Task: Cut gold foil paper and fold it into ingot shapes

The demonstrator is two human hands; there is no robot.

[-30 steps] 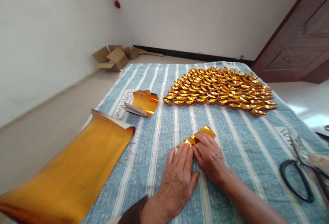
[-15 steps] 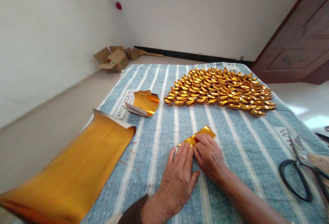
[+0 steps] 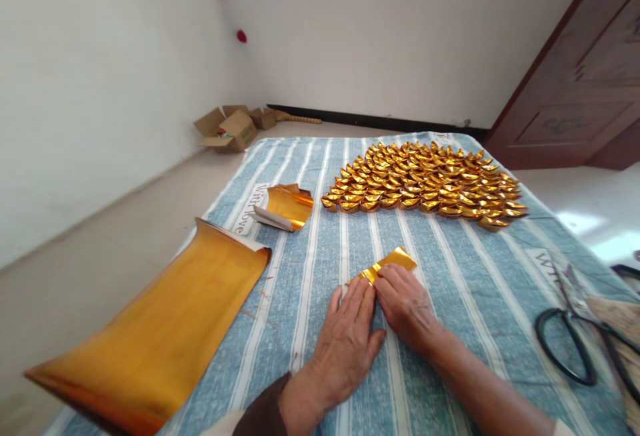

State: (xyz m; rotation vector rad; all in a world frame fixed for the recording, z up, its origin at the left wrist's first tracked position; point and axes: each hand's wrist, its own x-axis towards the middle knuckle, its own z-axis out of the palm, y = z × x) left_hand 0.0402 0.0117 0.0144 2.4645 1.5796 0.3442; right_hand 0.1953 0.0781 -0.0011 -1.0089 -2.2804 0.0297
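A small piece of folded gold foil paper (image 3: 399,259) lies slantwise on the striped cloth in front of me. My left hand (image 3: 349,329) rests flat over its near left end, fingers stretched out and covering that part. Just beside it, my right hand (image 3: 403,299) has its fingers bent and pressed together on the middle of the paper, by a crease. The paper's far right end sticks out past the right fingers. Beyond both hands, many folded gold paper ingots (image 3: 420,179) stand packed in rows.
A large curling gold foil sheet (image 3: 160,323) hangs over the table's left edge. Smaller gold sheets (image 3: 287,208) lie behind it. Black-handled scissors (image 3: 567,346) rest at the right. Open cardboard boxes (image 3: 233,131) sit on the floor beyond the table (image 3: 320,243).
My view has tilted up a little, showing more of the wall's upper part. Both hands stay on the gold foil paper, the right fingers slightly nearer the left ones.
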